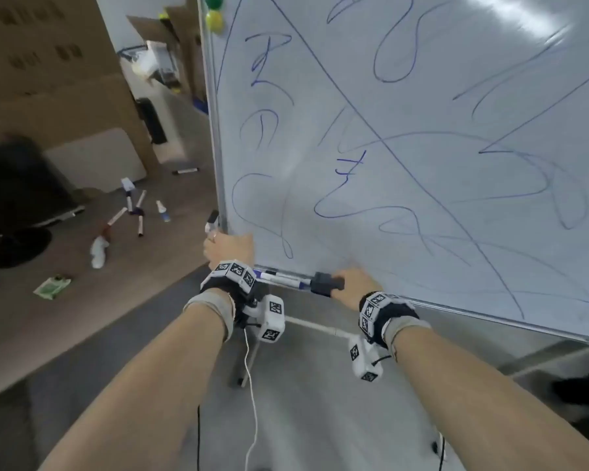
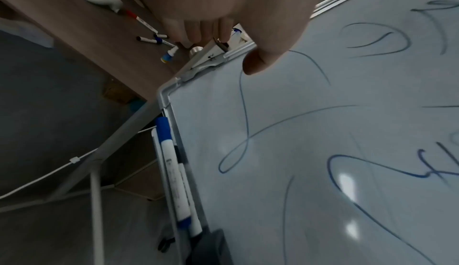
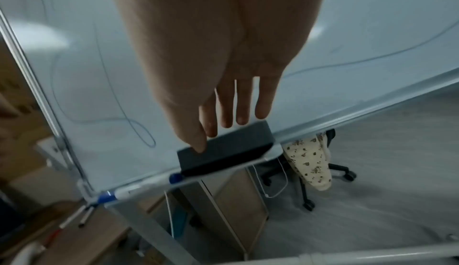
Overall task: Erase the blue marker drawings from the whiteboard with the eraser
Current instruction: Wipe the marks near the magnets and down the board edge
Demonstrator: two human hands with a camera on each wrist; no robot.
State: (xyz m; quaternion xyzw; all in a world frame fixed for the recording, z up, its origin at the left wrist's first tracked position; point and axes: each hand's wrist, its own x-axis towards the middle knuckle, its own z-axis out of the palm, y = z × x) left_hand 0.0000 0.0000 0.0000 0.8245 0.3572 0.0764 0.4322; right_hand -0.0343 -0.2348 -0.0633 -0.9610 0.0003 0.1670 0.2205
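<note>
The whiteboard (image 1: 422, 181) stands tilted on its stand and is covered in blue marker scribbles (image 1: 354, 212). A dark grey eraser (image 1: 323, 283) lies on the tray at the board's lower edge. My right hand (image 1: 352, 283) holds it, with the thumb on its near edge and the fingertips (image 3: 242, 120) along its far edge, as the right wrist view shows on the eraser (image 3: 231, 147). My left hand (image 1: 230, 248) grips the board's lower left corner. In the left wrist view its thumb (image 2: 258, 63) presses the board face (image 2: 323, 131) and its fingers (image 2: 198, 31) curl behind the frame.
Blue-capped markers (image 1: 279, 278) lie on the tray left of the eraser. More markers (image 1: 133, 212) and a small bottle (image 1: 163, 212) are scattered on the floor to the left. Cardboard boxes (image 1: 48, 79) stand behind. Stand legs (image 2: 97, 190) and a white cable (image 1: 250, 385) run below the board.
</note>
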